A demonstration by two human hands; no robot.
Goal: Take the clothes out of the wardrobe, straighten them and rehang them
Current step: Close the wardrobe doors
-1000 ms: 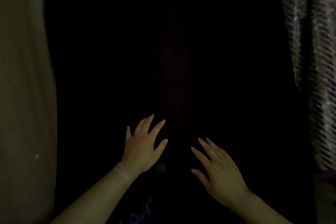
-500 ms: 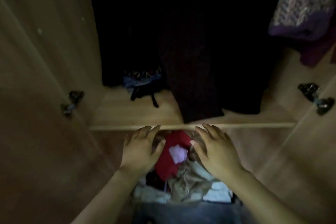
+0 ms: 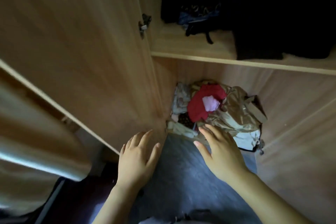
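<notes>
I look down into an open wooden wardrobe. On its bottom lies a crumpled pile of clothes [image 3: 236,112]: a red garment [image 3: 198,107] with a pale pink piece [image 3: 211,102] on top, beige shiny fabric around it. Dark clothes [image 3: 272,20] hang above the shelf [image 3: 236,62], their hems resting on it. My left hand [image 3: 138,156] hovers with fingers spread by the wardrobe's left wall, holding nothing. My right hand [image 3: 221,149] is spread flat, its fingertips at the near edge of the pile.
The open left door [image 3: 69,45] stands close on the left, its hinge [image 3: 144,25] at the shelf's height. A blue patterned item with black straps [image 3: 198,18] lies on the shelf. The right wardrobe wall [image 3: 300,114] bounds the pile. Grey-blue floor [image 3: 181,178] lies under my hands.
The view has dropped from the dark hanging clothes to the wardrobe's bottom and swung left. Both hands came down with it and stayed spread and empty.
</notes>
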